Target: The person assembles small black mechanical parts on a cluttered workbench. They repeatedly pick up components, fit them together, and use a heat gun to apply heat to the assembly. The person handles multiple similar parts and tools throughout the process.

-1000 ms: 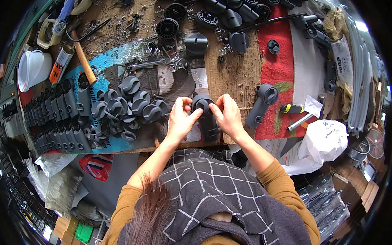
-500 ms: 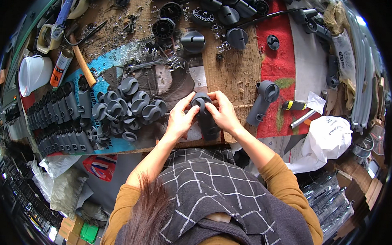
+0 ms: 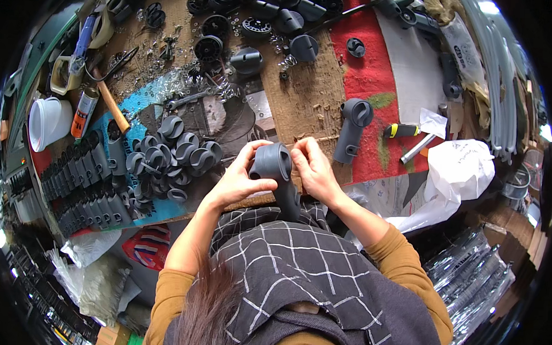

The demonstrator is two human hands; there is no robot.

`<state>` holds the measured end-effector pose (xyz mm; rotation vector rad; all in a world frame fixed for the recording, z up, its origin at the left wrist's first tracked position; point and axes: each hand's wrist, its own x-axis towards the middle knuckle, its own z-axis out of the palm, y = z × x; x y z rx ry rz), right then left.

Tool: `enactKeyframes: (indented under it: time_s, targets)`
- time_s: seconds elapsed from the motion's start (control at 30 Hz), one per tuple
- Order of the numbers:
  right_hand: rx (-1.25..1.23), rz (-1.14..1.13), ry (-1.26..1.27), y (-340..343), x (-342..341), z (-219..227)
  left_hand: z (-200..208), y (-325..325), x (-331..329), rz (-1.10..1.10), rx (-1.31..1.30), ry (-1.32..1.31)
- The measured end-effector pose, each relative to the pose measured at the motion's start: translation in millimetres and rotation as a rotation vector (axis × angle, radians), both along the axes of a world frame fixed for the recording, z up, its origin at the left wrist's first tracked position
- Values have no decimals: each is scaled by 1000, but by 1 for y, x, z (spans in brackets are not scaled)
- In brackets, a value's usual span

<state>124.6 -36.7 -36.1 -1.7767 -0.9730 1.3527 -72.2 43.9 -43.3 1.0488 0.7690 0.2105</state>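
Observation:
At the bench's front edge, my left hand [image 3: 234, 182] grips a dark grey plastic handle with a round ring-shaped head [image 3: 273, 161]. The fingers wrap the head from the left, and the thumb lies across its near side; the shaft points down toward my apron. Close against the head's right side is my right hand [image 3: 315, 175], fingers curled and thumb pressed in; whatever it may pinch is hidden. Left of my hands lies a heap of grey round caps [image 3: 189, 146]. A similar handle with a round head [image 3: 353, 128] rests on the red cloth to the right.
Rows of grey handles [image 3: 94, 160] line the bench's left side, near a white tub [image 3: 50, 123], a spray can [image 3: 84, 112] and a hammer [image 3: 113, 101]. Springs and washers litter the wooden top [image 3: 303, 88]. A yellow-black tool [image 3: 402, 131] and white bag [image 3: 461, 173] are right.
The handle has tilted and come nearer to me, its round head turned to the right. My right hand has shifted from its top to its right side. The view has also moved slightly.

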Motion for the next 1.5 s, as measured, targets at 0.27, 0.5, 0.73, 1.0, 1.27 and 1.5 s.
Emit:
enactKeyframes:
  time_s: [0.27,0.5,0.73,1.0,1.27,1.5]
  targets:
    - [455,112,-268,-33,-21,41,44,-31,7,-139,339,-24]
    - [518,258,-264,-60,-3,54,69,-41,7,-241,611,14]
    - [580,194,-294,-73,-10,60,58,-67,6,-214,645,-79]
    - [478,10,-218,-76,-12,78,73,-66,15,-188,962,-74]
    - [466,-111,91,-58,5,81,88,-36,37,46,908,-36]
    - [117,74,89,-67,-15,62,55,-29,56,376,691,48]
